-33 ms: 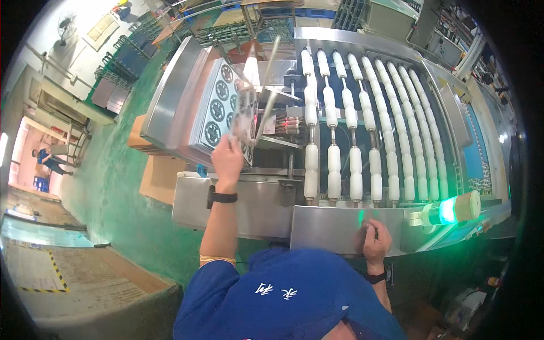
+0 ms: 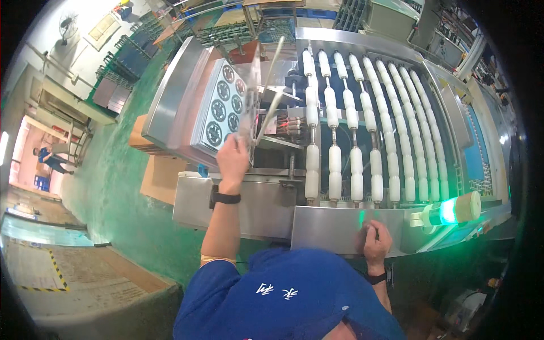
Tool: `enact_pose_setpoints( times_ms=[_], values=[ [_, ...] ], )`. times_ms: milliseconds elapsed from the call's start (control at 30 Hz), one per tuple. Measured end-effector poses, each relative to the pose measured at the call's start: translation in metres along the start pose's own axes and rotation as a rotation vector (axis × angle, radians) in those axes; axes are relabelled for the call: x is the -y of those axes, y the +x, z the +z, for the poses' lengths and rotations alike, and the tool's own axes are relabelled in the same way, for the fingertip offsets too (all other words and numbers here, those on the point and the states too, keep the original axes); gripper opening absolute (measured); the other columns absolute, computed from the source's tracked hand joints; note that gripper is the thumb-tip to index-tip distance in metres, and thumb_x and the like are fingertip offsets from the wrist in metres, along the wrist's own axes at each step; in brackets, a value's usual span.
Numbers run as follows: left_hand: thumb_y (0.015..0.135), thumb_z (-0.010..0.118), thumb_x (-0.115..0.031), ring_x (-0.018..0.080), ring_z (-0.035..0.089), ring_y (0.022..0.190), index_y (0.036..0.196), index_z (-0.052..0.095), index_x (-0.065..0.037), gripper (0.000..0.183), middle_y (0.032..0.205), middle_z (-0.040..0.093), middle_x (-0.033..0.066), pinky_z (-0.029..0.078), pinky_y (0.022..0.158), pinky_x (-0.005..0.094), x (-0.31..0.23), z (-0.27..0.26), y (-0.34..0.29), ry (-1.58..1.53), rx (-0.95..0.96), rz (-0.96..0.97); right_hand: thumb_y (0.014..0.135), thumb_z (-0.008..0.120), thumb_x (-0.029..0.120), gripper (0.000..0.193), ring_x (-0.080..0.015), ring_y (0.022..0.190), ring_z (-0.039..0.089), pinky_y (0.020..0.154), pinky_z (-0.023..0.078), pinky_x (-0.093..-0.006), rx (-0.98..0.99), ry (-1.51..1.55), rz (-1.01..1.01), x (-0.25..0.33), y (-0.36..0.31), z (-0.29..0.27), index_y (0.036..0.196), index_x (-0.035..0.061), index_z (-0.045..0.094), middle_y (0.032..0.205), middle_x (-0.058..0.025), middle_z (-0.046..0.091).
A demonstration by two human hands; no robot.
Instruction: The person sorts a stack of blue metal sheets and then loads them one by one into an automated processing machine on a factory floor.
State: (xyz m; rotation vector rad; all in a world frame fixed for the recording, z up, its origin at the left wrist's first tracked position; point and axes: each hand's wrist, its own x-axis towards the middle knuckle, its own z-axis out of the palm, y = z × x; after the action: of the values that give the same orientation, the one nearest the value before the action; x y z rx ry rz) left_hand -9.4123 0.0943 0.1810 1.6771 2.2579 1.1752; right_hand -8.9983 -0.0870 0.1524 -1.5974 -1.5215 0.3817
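Note:
My left hand (image 2: 232, 158) is closed on the near edge of a thin sheet (image 2: 253, 102), which stands nearly edge-on and is blurred by motion. Just left of it, a stack of pale panels (image 2: 218, 107) with dark round patterns leans in a metal-sided holder (image 2: 171, 93). Two light-coloured rods (image 2: 271, 116) slant upward close to the sheet's right side. My right hand (image 2: 377, 239) is curled into a loose fist against the steel front panel (image 2: 334, 225), with nothing visible in it.
A conveyor of white rollers (image 2: 356, 167) fills the middle and right. A green signal lamp (image 2: 449, 211) juts out near its front right corner. Cardboard (image 2: 163, 178) lies below the holder on the left. Far left, another person (image 2: 52, 160) is in a doorway.
My left hand has shifted slightly right. The sheet has swung right, away from the stack, baring more of the round patterns. My right hand stays put.

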Motion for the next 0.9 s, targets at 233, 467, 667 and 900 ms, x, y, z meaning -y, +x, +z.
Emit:
enact_pose_setpoints(
  times_ms=[233, 467, 667, 900],
  values=[
    [0.084, 0.069, -0.023, 0.0386, 0.057, 0.107, 0.119, 0.06, 0.001, 0.043, 0.113, 0.062, 0.0211, 0.047, 0.091, 0.046, -0.014, -0.005, -0.007, -0.095, 0.15, 0.343, 0.088, 0.057, 0.003, 0.012, -0.0285, 0.075, 0.066, 0.069, 0.052, -0.0357, 0.032, 0.034, 0.014, 0.001, 0.001, -0.005, 0.094, -0.0028, 0.065, 0.083, -0.0152, 0.066],
    [0.08, 0.069, -0.016, 0.0386, 0.052, 0.108, 0.122, 0.059, 0.001, 0.047, 0.114, 0.055, 0.0218, 0.045, 0.094, 0.0443, 0.049, -0.028, 0.011, 0.514, -0.281, 0.067, 0.087, 0.057, 0.002, 0.011, -0.0286, 0.074, 0.065, 0.068, 0.051, -0.0356, 0.017, 0.052, 0.002, 0.001, 0.002, -0.002, 0.094, -0.0026, 0.065, 0.082, -0.0154, 0.066],
    [0.081, 0.068, -0.014, 0.0368, 0.052, 0.109, 0.12, 0.059, 0.001, 0.043, 0.113, 0.056, 0.0197, 0.046, 0.092, 0.0443, 0.049, -0.023, 0.01, 0.526, -0.266, 0.086, 0.086, 0.058, 0.0, 0.01, -0.0289, 0.074, 0.065, 0.069, 0.052, -0.0362, 0.008, 0.02, -0.012, 0.001, 0.004, -0.002, 0.092, -0.0017, 0.066, 0.082, -0.0153, 0.066],
    [0.088, 0.064, -0.018, 0.0371, 0.062, 0.093, 0.117, 0.057, 0.002, 0.036, 0.106, 0.065, 0.0199, 0.048, 0.088, 0.0447, 0.049, 0.001, 0.021, -0.104, -0.245, -0.176, 0.085, 0.059, 0.003, 0.009, -0.0287, 0.074, 0.066, 0.069, 0.052, -0.0361, -0.008, 0.004, -0.009, 0.002, 0.003, -0.002, 0.09, -0.0006, 0.066, 0.081, -0.0145, 0.066]
  ],
)
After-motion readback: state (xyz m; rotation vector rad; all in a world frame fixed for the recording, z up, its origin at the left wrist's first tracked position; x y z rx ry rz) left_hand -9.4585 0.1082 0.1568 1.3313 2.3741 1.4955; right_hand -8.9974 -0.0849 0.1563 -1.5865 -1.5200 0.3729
